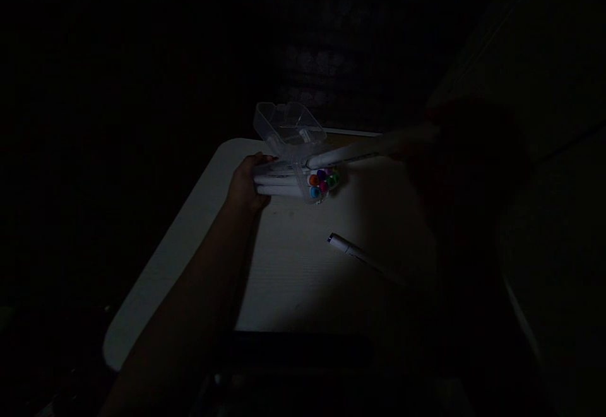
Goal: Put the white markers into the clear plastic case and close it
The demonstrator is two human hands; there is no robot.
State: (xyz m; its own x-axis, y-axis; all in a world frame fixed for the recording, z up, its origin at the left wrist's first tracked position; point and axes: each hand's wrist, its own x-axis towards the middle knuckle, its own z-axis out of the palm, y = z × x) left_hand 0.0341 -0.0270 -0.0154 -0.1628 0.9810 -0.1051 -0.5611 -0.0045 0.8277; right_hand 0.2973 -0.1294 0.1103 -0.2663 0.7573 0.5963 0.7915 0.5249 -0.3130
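Observation:
The scene is very dark. My left hand (247,183) is wrapped round a clear plastic pen case (288,180) lying on its side on a white table (293,265); its hinged lid (288,125) stands open. Coloured pen caps (322,182) show at the case's open end. My right hand (449,133), barely visible in shadow, grips a long white pen (374,147) whose tip reaches the case's mouth.
One more white pen (357,254) with a dark tip lies loose on the table, right of centre. A dark object (293,347) sits at the table's near edge. The surroundings are black.

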